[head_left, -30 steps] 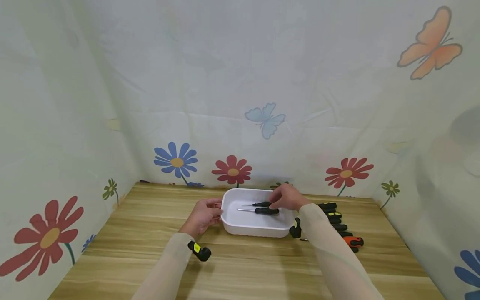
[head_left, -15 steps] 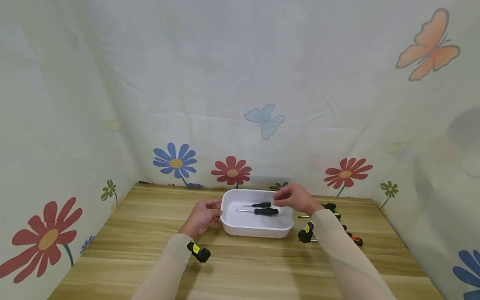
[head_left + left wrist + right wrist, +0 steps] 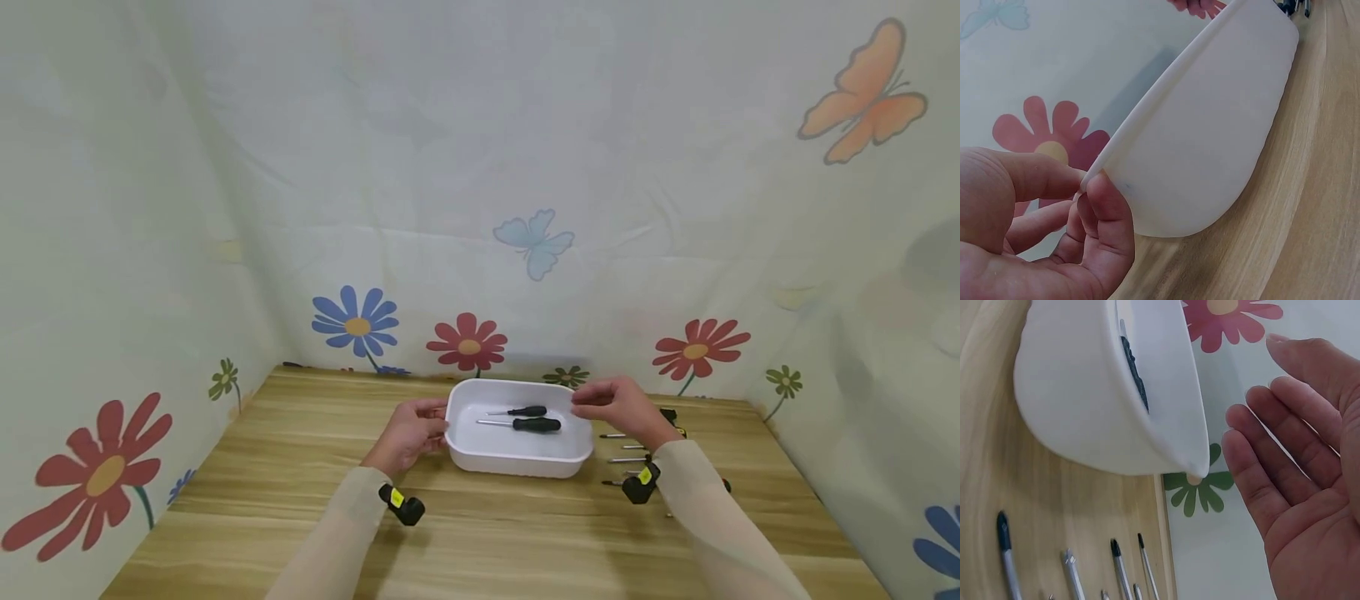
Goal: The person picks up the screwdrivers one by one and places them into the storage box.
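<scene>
Right hand [image 3: 622, 408] has left the tray [image 3: 517, 462], now open-fingered at its 3 o'clock; left hand [image 3: 408, 433] still pinches the rim.

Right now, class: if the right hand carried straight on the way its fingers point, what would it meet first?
The right hand is open, its fingers pointing left towards the white tray. It would probably meet the tray's right rim first, though depth is uncertain and it might pass just above.

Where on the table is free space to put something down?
Bare wood lies left of the white tray, beyond the left hand, and along the near edge. It is crowded right of the tray, where screwdrivers lie under the right hand.
</scene>
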Tool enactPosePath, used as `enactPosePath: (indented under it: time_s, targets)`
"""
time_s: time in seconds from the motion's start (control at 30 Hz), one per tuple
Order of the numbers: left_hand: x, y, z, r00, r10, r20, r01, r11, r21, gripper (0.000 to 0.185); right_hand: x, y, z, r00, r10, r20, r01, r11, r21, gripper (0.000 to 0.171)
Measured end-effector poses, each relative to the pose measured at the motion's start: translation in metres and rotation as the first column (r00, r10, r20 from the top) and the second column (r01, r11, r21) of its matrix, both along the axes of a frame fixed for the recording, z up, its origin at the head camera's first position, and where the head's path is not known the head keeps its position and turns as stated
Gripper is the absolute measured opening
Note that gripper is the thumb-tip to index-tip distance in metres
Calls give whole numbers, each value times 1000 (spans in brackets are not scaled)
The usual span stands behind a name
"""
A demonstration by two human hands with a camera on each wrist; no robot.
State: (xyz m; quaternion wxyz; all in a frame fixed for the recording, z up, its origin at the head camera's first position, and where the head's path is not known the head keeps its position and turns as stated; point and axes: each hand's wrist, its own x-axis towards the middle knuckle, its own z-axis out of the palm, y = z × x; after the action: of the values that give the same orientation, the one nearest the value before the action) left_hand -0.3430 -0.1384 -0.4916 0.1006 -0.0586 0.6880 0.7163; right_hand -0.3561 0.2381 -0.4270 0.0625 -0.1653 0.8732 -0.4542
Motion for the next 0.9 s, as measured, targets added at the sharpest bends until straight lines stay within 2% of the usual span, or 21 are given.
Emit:
enactPosePath:
  time_s: [0.2,0.53,0.9]
  targets:
    - [1,1,1,1000,-5,3,5,1000,-11,48,11,15,-5,1000,-6,-7,6,1000,-8,45]
    - [1,0,3,1000,-5,13,5,1000,-18,49,28,34,-16,1000,-2,-14,2,999,-39,37]
    - [1,1,2,1000,2,11,-2,1000,-15,48,48,56,-20,998,-61,-7,61,998,-9,34]
